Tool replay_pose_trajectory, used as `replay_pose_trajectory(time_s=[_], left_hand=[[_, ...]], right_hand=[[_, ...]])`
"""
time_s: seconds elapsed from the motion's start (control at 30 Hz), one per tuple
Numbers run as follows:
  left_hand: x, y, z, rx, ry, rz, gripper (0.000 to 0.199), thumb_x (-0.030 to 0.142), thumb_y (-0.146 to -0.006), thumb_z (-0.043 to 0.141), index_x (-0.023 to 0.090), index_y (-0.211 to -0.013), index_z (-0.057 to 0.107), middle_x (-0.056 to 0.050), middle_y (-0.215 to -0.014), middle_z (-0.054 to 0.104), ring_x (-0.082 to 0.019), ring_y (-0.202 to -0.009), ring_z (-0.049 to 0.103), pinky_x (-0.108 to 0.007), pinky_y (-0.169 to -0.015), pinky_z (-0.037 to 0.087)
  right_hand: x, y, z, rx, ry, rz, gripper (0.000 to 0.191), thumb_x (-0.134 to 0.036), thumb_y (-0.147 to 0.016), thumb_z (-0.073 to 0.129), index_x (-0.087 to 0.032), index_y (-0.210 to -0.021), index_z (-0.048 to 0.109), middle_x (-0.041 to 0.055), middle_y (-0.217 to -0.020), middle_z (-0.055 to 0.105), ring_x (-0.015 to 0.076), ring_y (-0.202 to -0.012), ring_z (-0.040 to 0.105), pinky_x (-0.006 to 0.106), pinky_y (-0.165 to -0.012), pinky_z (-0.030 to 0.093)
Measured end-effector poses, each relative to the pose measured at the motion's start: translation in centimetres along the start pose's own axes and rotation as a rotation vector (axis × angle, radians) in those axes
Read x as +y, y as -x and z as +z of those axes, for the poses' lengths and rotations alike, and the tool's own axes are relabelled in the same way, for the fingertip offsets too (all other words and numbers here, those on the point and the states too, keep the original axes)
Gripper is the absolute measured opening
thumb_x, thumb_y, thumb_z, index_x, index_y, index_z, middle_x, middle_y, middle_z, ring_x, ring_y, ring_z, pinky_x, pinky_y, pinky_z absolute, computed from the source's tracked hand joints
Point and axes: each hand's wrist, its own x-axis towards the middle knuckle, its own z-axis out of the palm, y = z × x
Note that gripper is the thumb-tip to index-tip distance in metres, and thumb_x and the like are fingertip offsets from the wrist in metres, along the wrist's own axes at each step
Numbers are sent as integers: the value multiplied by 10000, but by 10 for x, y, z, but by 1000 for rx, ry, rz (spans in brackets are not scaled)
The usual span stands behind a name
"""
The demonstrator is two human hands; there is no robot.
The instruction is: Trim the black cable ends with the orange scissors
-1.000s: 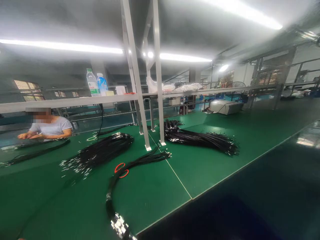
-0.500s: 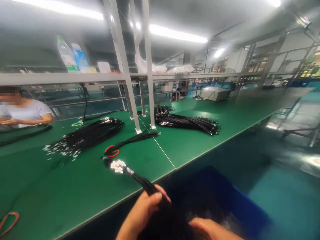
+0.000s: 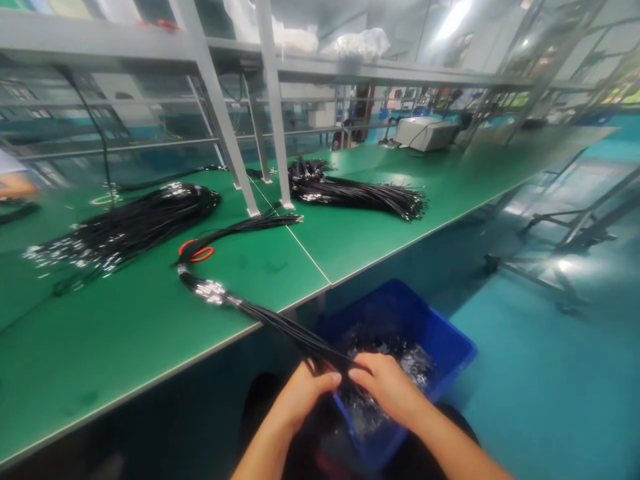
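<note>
A bundle of black cables runs from the green table over its front edge to my hands. My left hand is wrapped round the bundle below the edge. Close beside it, my right hand also grips the cables, thumb towards the left thumb. Silvery connectors show partway along the bundle on the table. Beyond them the cables bend back near an orange-red loop. The cable ends past my hands are hard to make out against the bin.
Below the table edge stands a blue bin with clear plastic and dark pieces inside. Two larger black cable bundles lie at the left and centre back. Metal posts rise from the green table. A person's arm shows far left.
My right hand has come up and left onto the cables beside my left hand. The view has tilted down, showing more of the blue bin.
</note>
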Motion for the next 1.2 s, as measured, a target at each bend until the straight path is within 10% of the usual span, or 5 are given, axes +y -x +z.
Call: replay_pose_trajectory(time_s=[0.17,0.57,0.83,1.2], left_hand=[[-15,-1,7,48,97,-17,383,288,-594,778,193,-933,627,-9,-791,669,-191,-722,619,-310,-687,482],[-6,6,10,60,27,-39,281,134,-556,708,159,-824,629,15,-645,639,-168,-637,587,-281,-644,454],[-18,-4,21,202,19,17,236,287,-571,787,155,-614,597,46,-523,530,-103,-509,480,-221,-524,381],[-13,-8,19,199,11,0,250,309,-551,811,138,-585,632,33,-485,558,-108,-468,499,-226,-501,386]], right_hand=[[6,1,11,-129,-72,129,111,-301,-730,502,-203,-678,497,-13,-545,591,170,-460,562,297,-469,438],[25,1,9,-148,-36,177,286,-335,-881,567,-168,-650,548,-88,-467,525,90,-378,498,218,-402,397],[24,10,4,-210,-281,257,475,-609,-759,517,-141,-751,599,51,-607,670,173,-534,635,281,-506,465],[34,22,-1,-132,-276,216,287,-426,-660,662,-175,-625,527,10,-545,651,150,-503,609,253,-488,435]])
